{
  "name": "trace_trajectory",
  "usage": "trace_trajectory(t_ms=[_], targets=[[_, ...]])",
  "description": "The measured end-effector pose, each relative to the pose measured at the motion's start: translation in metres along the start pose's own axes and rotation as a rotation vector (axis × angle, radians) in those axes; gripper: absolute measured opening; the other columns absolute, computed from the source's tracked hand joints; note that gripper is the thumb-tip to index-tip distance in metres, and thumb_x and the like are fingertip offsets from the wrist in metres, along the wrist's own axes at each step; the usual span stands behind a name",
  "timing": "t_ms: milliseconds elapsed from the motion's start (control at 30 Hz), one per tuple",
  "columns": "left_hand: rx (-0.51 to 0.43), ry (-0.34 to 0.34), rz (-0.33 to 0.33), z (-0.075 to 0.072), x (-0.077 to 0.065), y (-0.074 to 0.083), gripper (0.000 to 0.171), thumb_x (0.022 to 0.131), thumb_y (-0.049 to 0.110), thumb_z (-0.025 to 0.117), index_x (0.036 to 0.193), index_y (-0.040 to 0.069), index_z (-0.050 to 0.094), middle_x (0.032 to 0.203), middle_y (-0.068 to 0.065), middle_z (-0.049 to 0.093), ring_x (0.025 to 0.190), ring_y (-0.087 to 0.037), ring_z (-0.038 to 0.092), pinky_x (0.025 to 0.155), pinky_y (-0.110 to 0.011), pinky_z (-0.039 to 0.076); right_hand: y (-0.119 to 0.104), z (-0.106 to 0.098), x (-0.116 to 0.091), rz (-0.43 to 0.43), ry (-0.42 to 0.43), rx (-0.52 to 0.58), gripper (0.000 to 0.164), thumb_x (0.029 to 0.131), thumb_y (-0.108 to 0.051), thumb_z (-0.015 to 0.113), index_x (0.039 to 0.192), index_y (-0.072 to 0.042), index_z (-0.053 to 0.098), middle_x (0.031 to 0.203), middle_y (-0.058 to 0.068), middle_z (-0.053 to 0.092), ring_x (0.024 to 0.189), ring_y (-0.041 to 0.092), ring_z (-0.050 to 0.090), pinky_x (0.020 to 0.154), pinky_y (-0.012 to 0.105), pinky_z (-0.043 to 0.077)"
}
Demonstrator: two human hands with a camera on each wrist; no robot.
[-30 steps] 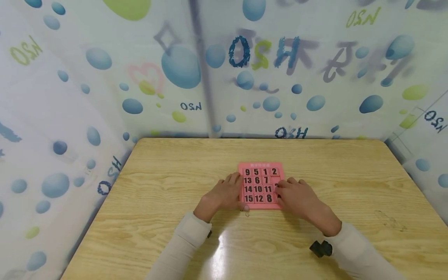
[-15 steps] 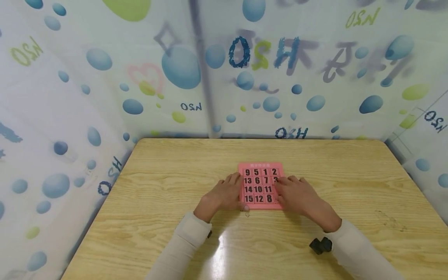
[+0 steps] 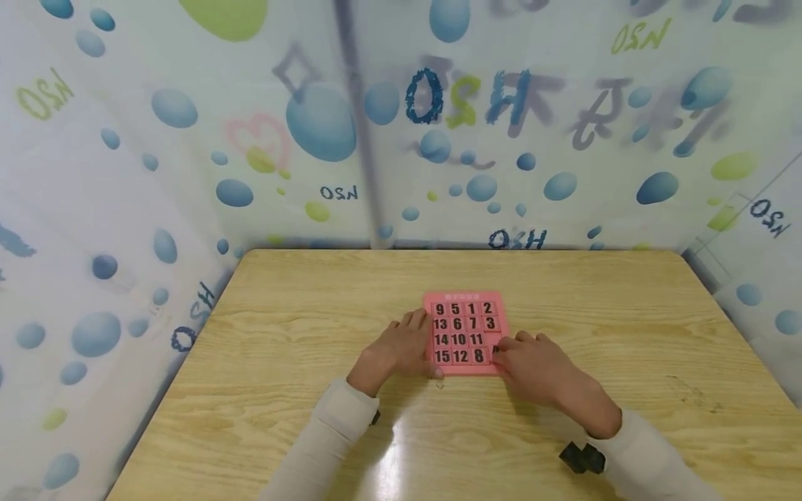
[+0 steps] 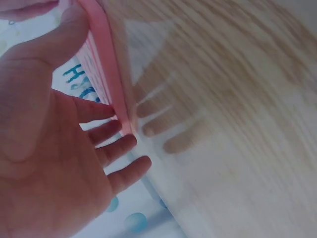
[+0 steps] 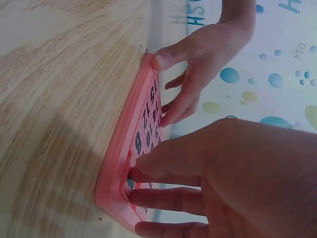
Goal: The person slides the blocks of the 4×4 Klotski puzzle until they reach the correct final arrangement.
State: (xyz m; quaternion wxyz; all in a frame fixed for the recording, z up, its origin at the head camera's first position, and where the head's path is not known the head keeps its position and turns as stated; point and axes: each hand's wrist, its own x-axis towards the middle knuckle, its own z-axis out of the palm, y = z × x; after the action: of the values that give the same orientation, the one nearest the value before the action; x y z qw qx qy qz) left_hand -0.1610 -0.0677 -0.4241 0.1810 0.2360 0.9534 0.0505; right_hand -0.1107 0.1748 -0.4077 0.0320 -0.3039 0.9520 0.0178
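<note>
A pink number slide puzzle [image 3: 464, 296] lies flat on the table, with black numerals on square pink tiles. The 3 tile [image 3: 491, 323] sits in the right column under the 2, and the slot below it is vacant. My right hand [image 3: 539, 365] has its thumb and finger tips on the bottom-right tile [image 5: 131, 184], whose numeral is mostly hidden. Along the puzzle's left side rests my left hand [image 3: 401, 348], thumb at the near-left corner. In the left wrist view, its extended fingers [image 4: 116, 151] lie at the pink edge.
The wood-grain table [image 3: 313, 292] reaches back to a wall sheet [image 3: 401, 139] printed with blue and green drops. A black device [image 3: 583, 457] is strapped at the right wrist. A small dark scuff [image 3: 692, 393] marks the tabletop at right.
The 3 tile has slid up into the formerly vacant slot under the 2, leaving the slot below it vacant. My right hand has then shifted down toward the bottom-right tile. My left hand stays put.
</note>
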Motion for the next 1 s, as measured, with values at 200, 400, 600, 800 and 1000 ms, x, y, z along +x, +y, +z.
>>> trace_trajectory(t_ms=[200, 400, 600, 800, 1000], targets=[[0.070, 0.014, -0.038, -0.003, -0.001, 0.006, 0.106, 0.078, 0.063, 0.073, 0.154, 0.004, 0.028, 0.153, -0.015, 0.036, 0.141, -0.029, 0.035, 0.114, -0.046, 0.036, 0.001, 0.005, 0.005, 0.013, 0.028, -0.031, 0.015, 0.093, -0.020, 0.066, 0.105, -0.012, 0.071, 0.113, 0.007, 0.065, 0.096, 0.030, 0.060, 0.073, 0.048, 0.052], [0.088, 0.012, -0.048, -0.003, -0.001, 0.008, 0.102, 0.079, 0.062, 0.072, 0.153, 0.005, 0.031, 0.152, -0.013, 0.039, 0.141, -0.028, 0.037, 0.113, -0.046, 0.036, 0.002, 0.006, 0.010, 0.027, 0.054, -0.049, 0.021, 0.091, -0.017, 0.067, 0.110, -0.008, 0.070, 0.118, 0.011, 0.064, 0.101, 0.034, 0.062, 0.076, 0.051, 0.053], [0.062, 0.013, -0.044, -0.001, 0.000, 0.007, 0.104, 0.079, 0.061, 0.074, 0.154, 0.005, 0.029, 0.154, -0.014, 0.037, 0.142, -0.028, 0.036, 0.114, -0.046, 0.036, -0.003, 0.004, 0.011, -0.026, -0.014, 0.047, 0.027, 0.096, -0.022, 0.063, 0.118, -0.009, 0.071, 0.125, 0.010, 0.064, 0.112, 0.034, 0.060, 0.085, 0.054, 0.053], [0.051, 0.022, -0.036, -0.001, 0.001, 0.006, 0.104, 0.079, 0.060, 0.074, 0.154, 0.004, 0.029, 0.154, -0.014, 0.038, 0.142, -0.028, 0.036, 0.114, -0.045, 0.036, -0.012, 0.001, 0.009, -0.106, -0.019, 0.090, 0.023, 0.097, -0.021, 0.060, 0.113, -0.011, 0.073, 0.120, 0.008, 0.066, 0.107, 0.030, 0.060, 0.085, 0.053, 0.052], [0.032, 0.019, -0.023, -0.001, 0.000, 0.004, 0.104, 0.079, 0.060, 0.074, 0.154, 0.004, 0.028, 0.154, -0.014, 0.037, 0.143, -0.028, 0.035, 0.114, -0.045, 0.036, -0.007, -0.001, 0.004, -0.066, -0.033, 0.055, 0.016, 0.097, -0.022, 0.061, 0.100, -0.015, 0.075, 0.115, 0.005, 0.067, 0.100, 0.027, 0.061, 0.081, 0.049, 0.052]])
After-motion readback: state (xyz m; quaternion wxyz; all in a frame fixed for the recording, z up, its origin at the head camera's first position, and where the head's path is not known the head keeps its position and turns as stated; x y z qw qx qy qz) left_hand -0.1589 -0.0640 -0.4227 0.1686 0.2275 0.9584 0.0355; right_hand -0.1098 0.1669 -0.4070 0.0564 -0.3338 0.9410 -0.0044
